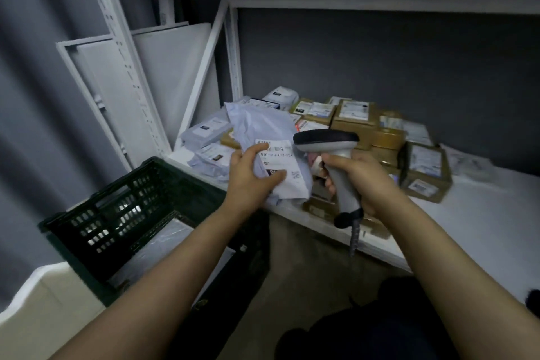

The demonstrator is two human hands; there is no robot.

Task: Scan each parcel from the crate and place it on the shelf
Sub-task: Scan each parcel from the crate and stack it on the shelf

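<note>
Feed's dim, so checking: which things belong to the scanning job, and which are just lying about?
Job: poly mailer in left hand; barcode scanner in right hand; green crate; shelf; shelved parcels.
Lying about: white boards and slotted upright leaning at left.

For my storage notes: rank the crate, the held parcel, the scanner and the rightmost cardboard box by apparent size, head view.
1. crate
2. held parcel
3. scanner and rightmost cardboard box look alike; the scanner is nearer, so unranked.

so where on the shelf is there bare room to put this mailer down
The shelf is bare right of the front cardboard box, out to the frame's edge. Left and middle are crowded with grey mailers and brown boxes.
</note>
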